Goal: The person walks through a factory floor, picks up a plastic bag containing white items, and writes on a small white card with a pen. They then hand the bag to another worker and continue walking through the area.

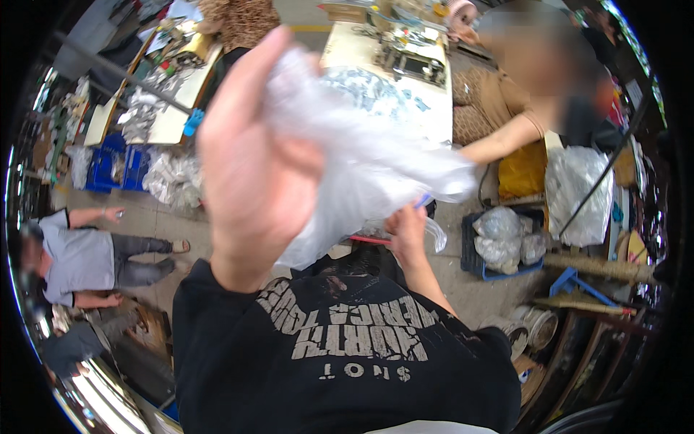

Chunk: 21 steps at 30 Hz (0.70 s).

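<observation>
Clear plastic bag point(369, 155): held up at centre frame, bunched, spreading toward 3 o'clock. Step in hand, by judgement: opening or filling the bag; the next move calls for a steady mouth. Left hand point(253, 155), raised close to the camera, fingers closed on the bag's upper edge. Right hand point(406, 233), at 5 o'clock beneath the bag, fingers gripping small clear parts point(431, 230).

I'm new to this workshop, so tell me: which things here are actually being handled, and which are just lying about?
In hand:
left hand gripping the clear plastic bag
right hand at the bag's lower end

Lying about:
blue crate of filled bags
worktable
large bag
</observation>
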Each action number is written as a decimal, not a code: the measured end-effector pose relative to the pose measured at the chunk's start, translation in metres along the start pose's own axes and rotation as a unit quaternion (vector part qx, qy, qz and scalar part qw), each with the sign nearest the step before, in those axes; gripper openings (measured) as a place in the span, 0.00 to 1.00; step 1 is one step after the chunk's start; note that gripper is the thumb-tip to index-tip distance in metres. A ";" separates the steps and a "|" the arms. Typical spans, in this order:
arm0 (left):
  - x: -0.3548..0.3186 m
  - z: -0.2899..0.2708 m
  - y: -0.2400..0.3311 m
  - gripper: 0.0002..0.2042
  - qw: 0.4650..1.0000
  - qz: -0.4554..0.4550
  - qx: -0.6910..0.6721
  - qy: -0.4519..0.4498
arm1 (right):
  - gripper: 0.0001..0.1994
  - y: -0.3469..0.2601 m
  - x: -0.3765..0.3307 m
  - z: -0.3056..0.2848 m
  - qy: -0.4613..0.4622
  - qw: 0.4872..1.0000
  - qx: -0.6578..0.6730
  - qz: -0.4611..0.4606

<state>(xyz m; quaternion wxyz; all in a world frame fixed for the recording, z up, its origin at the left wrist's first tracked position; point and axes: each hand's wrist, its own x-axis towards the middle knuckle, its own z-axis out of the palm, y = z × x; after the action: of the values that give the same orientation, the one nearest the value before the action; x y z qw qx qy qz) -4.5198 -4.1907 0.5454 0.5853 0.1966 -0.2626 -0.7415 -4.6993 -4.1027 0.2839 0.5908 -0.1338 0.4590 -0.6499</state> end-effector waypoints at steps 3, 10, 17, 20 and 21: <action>0.019 0.029 -0.016 0.08 0.998 0.060 0.021 0.021 | 0.04 -0.021 0.005 -0.023 0.026 0.996 0.060 0.062; 0.070 0.051 -0.046 0.09 0.989 0.088 -0.082 -0.088 | 0.09 -0.039 0.009 -0.032 0.001 0.990 0.085 0.111; 0.125 0.001 -0.072 0.10 0.988 0.121 -0.074 -0.059 | 0.09 -0.026 0.028 -0.044 0.022 0.989 0.099 0.111; 0.132 -0.019 -0.080 0.13 0.991 0.129 0.019 -0.017 | 0.08 -0.028 0.038 -0.048 0.031 0.991 0.085 0.102; 0.132 -0.025 -0.082 0.15 0.991 0.128 0.046 0.001 | 0.08 -0.028 0.044 -0.055 0.028 0.992 0.081 0.096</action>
<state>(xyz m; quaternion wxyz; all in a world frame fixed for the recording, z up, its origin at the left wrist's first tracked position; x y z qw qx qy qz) -4.5992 -4.3083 0.4772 0.6656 0.1892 -0.3190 -0.6476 -4.7687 -4.1212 0.2591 0.6461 -0.0229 0.4322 -0.6286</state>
